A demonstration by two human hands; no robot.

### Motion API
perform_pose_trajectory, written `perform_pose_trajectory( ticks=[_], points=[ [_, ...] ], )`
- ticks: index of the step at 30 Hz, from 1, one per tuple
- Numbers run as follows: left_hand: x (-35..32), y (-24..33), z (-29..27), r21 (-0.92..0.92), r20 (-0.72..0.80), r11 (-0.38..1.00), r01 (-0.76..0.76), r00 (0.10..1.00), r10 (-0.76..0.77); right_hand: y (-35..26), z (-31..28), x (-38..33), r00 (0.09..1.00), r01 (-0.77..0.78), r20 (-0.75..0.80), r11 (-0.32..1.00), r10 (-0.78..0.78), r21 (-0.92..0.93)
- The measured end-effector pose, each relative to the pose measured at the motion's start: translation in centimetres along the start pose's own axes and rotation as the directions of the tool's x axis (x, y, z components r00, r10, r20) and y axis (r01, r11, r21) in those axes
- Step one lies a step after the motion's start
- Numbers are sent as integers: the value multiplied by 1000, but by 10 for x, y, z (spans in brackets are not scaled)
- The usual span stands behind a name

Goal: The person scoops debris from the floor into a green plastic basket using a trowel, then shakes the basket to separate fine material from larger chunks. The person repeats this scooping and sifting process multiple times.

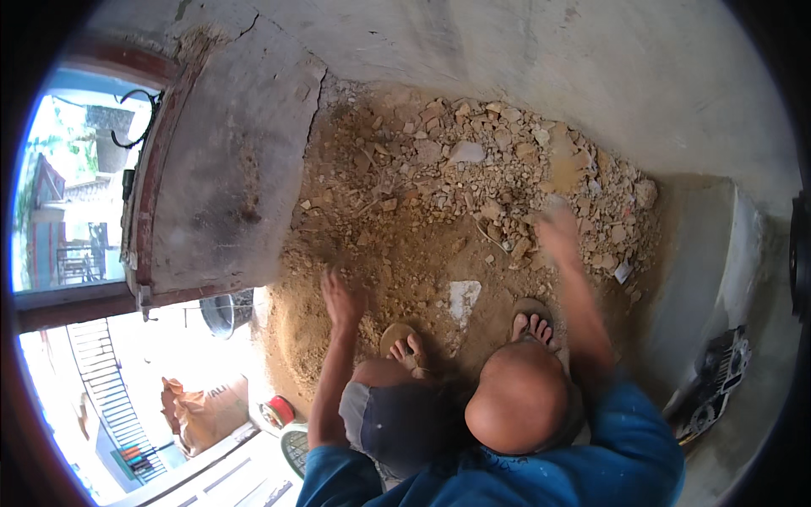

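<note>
I squat over a heap of broken rubble [498, 152] and loose brown soil. My left hand [344, 300] is low over the soil on the left, its fingers stretched out and no object visible in it. My right hand [557, 230] is over the stones at the right of the heap, smeared by motion. Just beyond its fingers is a blurred tan patch [566, 160]; whether the hand holds it or it is a piece in motion, I cannot tell. A pale flat fragment [466, 152] lies among the stones.
Cracked plaster walls [228, 169] rise on the left and at the back. My sandalled feet [534, 325] stand at the heap's near edge, beside a white patch [463, 300]. Also around are a paper sack [211, 414], a red spool [277, 411], a dark bucket [218, 316] and a metal machine part [718, 380].
</note>
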State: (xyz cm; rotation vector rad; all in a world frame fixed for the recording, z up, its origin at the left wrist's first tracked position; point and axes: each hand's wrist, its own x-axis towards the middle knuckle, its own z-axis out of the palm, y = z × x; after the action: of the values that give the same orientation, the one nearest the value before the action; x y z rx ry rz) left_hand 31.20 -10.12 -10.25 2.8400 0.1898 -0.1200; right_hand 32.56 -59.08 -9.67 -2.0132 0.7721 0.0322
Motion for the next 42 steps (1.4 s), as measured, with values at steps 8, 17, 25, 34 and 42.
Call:
perform_pose_trajectory(
  ticks=[8, 17, 25, 34, 42],
  points=[
    [-13, -9, 35, 105, 54, 982, -158, 987, 153, 140, -93, -55, 921, -310, -284, 943, 265, -125],
    [1, 128, 52, -190, -64, 854, -483, 875, 481, -28, 18, -21, 907, -356, 297, 921, 300, 158],
    [5, 80, 46, -37, 14, 931, -363, 931, 364, -101, 86, -10, 833, 4, 543, 983, -105, 185],
    [-40, -27, 32, -53, -11, 997, -51, 999, 51, 73, -86, 38, 935, -296, -250, 942, 253, -156],
    [-30, 63, 64, -257, -89, 910, -324, 946, 312, -20, 33, 34, 979, -160, 77, 941, 191, -298]
  ],
)
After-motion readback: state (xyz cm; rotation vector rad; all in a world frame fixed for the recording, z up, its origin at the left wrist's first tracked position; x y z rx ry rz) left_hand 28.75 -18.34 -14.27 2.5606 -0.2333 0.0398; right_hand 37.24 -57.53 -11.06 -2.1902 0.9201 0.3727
